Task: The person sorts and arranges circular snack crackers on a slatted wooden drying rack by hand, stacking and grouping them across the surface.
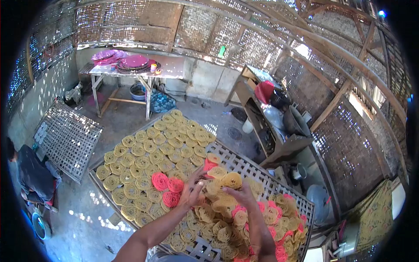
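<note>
My right hand (242,194) grips a yellow coiled noodle nest (231,180), its thumb on the lower edge. Beside it, my left hand (192,192) has fingers and thumb apart, against the left side of a heap of yellow nests (214,187); its fingertips are partly hidden. Just beyond its fingers lies a pink nest (210,164). Three pink nests (170,200) sit left of my left wrist among rows of flat yellow nests (142,162) on a woven lattice rack (235,159). A mixed heap of yellow and pink nests (279,220) lies to the right of my right forearm.
Another lattice rack (70,137) leans at the left, near a crouching person (32,172) and a blue bucket (41,227). A table (170,70) with pink round trays (134,61) stands at the back. Along the right are a wooden shelf (279,153) and a large pan (296,121).
</note>
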Action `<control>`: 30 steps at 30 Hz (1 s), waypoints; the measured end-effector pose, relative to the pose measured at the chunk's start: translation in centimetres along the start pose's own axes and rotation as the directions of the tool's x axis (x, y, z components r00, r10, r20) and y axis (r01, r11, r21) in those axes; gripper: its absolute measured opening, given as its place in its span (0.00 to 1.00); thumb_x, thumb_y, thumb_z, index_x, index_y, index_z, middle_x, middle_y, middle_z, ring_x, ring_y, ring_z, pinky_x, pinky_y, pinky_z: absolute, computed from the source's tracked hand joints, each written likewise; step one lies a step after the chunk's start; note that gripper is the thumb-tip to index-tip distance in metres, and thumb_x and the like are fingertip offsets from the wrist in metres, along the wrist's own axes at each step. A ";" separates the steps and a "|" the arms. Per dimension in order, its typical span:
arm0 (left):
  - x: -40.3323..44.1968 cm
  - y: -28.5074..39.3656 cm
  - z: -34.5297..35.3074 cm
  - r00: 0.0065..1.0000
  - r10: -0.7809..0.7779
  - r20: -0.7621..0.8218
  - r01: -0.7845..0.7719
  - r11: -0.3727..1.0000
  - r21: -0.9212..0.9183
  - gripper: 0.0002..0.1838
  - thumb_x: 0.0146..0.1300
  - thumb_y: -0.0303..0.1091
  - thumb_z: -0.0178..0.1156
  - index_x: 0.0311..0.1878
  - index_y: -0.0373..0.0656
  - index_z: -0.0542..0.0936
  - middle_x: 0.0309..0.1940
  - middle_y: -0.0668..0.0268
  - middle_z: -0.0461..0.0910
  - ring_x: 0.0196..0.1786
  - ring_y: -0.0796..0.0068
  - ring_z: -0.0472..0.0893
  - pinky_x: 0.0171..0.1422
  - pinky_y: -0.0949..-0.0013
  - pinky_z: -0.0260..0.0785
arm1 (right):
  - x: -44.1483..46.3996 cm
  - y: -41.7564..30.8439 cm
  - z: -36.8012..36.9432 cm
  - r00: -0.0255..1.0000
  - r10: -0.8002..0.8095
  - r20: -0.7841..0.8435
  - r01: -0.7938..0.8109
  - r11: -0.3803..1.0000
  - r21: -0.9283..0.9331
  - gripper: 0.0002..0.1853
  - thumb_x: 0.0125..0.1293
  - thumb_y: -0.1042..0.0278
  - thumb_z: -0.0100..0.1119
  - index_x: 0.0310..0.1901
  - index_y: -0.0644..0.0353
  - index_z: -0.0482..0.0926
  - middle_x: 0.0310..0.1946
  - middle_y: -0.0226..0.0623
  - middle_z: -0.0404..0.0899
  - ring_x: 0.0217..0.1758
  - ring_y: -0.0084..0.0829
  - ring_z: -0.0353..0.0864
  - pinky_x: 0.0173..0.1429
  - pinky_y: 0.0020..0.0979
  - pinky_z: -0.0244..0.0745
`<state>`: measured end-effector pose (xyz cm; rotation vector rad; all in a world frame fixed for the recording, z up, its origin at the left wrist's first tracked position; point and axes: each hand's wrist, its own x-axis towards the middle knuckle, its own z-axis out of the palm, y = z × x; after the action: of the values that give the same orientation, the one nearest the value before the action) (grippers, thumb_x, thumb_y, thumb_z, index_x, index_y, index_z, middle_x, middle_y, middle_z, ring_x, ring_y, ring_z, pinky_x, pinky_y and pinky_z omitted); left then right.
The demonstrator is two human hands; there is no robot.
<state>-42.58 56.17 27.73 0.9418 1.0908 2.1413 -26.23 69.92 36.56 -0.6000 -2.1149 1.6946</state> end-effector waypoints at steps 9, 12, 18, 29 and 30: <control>-1.6 -0.3 1.7 0.997 -0.012 -0.080 0.003 0.994 -0.106 0.27 0.66 0.20 0.65 0.68 0.34 0.71 0.53 0.65 0.80 0.48 0.82 0.78 0.54 0.75 0.73 | -3.4 3.3 3.3 0.985 0.146 -0.089 -0.114 0.948 0.297 0.20 0.64 0.75 0.70 0.57 0.64 0.79 0.49 0.34 0.85 0.48 0.27 0.84 0.53 0.32 0.81; -1.8 -0.3 1.4 0.983 -0.011 -0.183 -0.011 0.993 -0.120 0.27 0.63 0.18 0.66 0.66 0.36 0.73 0.54 0.66 0.80 0.47 0.83 0.79 0.54 0.76 0.73 | -3.7 4.2 3.5 0.977 0.150 -0.153 -0.065 0.889 0.454 0.22 0.64 0.75 0.70 0.59 0.64 0.76 0.50 0.37 0.84 0.49 0.31 0.85 0.55 0.35 0.82; -1.4 1.8 1.2 0.967 0.250 0.054 -0.238 0.805 0.543 0.14 0.64 0.30 0.68 0.52 0.39 0.83 0.55 0.59 0.79 0.53 0.65 0.81 0.59 0.64 0.73 | -3.8 8.9 3.9 0.962 0.104 -0.252 0.066 0.810 0.583 0.26 0.64 0.77 0.67 0.63 0.63 0.71 0.53 0.42 0.82 0.53 0.36 0.85 0.57 0.38 0.83; -3.1 0.1 2.2 0.965 -0.257 0.058 0.235 0.939 0.251 0.14 0.73 0.39 0.56 0.40 0.36 0.79 0.23 0.72 0.70 0.26 0.83 0.68 0.32 0.72 0.63 | -4.6 7.5 5.5 0.936 0.073 -0.344 0.129 0.839 0.528 0.22 0.70 0.75 0.62 0.63 0.62 0.70 0.55 0.35 0.79 0.55 0.27 0.79 0.60 0.33 0.77; -3.1 -0.1 2.1 0.959 -0.278 0.050 0.259 0.936 0.240 0.13 0.73 0.39 0.55 0.39 0.36 0.79 0.23 0.73 0.69 0.26 0.84 0.68 0.32 0.72 0.63 | -4.6 7.5 5.5 0.941 0.059 -0.333 0.129 0.846 0.517 0.21 0.71 0.74 0.62 0.63 0.62 0.70 0.54 0.34 0.79 0.55 0.26 0.79 0.60 0.32 0.76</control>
<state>-39.09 54.92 27.53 0.9145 1.3638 1.7662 -24.49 64.32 27.95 -0.6142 -1.3223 1.8862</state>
